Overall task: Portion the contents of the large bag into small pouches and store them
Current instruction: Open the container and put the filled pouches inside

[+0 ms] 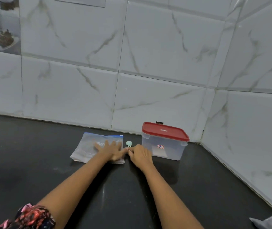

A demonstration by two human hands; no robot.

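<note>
- A clear zip bag [97,148] with a blue seal strip lies flat near the worktop's [32,162] back edge, under the left hand [111,150], whose straight fingers press it down.
- The right hand [139,154] pinches the handle of a pale green scoop [129,143] just beside the bag.
- A red-lidded clear container [164,141] stands closed toward the back right corner.
- Portioning appears not yet begun; no filled pouches show.
- The bag's white print and the container's small sticker are too blurred to read.
</note>
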